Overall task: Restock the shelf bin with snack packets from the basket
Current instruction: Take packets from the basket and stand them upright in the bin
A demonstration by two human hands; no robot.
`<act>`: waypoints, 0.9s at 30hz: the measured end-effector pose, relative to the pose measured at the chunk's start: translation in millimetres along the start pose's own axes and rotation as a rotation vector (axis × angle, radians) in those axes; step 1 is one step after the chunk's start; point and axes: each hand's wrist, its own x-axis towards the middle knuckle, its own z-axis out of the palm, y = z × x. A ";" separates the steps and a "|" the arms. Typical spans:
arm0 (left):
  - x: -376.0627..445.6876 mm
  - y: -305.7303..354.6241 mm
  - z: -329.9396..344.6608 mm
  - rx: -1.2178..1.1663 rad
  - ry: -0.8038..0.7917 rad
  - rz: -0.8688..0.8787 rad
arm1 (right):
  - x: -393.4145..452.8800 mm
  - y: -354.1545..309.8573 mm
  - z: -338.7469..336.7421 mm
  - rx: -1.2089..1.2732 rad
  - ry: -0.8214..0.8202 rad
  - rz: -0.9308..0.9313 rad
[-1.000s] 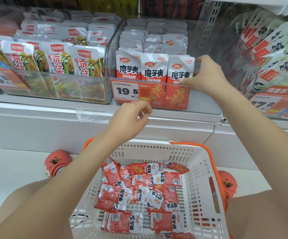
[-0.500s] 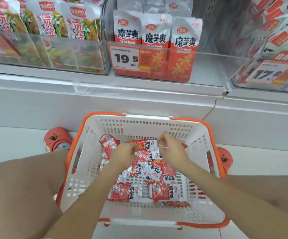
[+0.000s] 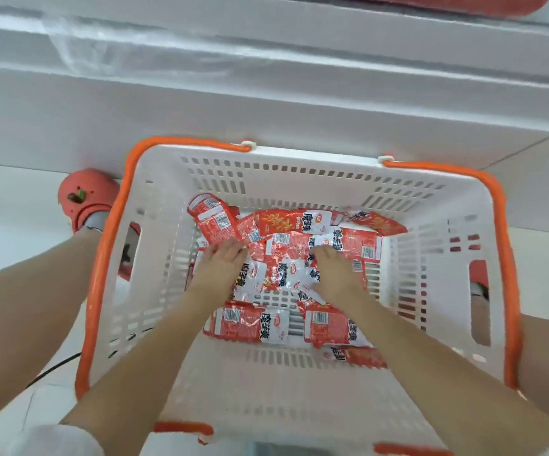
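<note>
White basket [image 3: 299,383]: both hands [image 3: 223,268] resting on snack packets [image 3: 279,278].

A white shelf base [image 3: 266,103] with stepped horizontal ledges fills the upper part of the view, and a crumpled strip of clear plastic film [image 3: 79,44] clings to its upper left. Below it lies a pale, smooth floor [image 3: 9,205], evenly lit. A thin dark cable [image 3: 52,368] runs across the floor at lower left.

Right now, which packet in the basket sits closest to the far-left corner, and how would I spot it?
Find the white slotted plastic basket with orange rim. In its far-left corner, beyond the left hand, lies a red foil snack packet. Unlike its neighbours, it leans up against the far wall, barcode side showing.
</note>
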 end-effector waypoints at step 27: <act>22.8 -6.3 -38.8 0.539 -0.134 0.200 | -8.4 46.1 -20.6 0.106 -0.060 0.290</act>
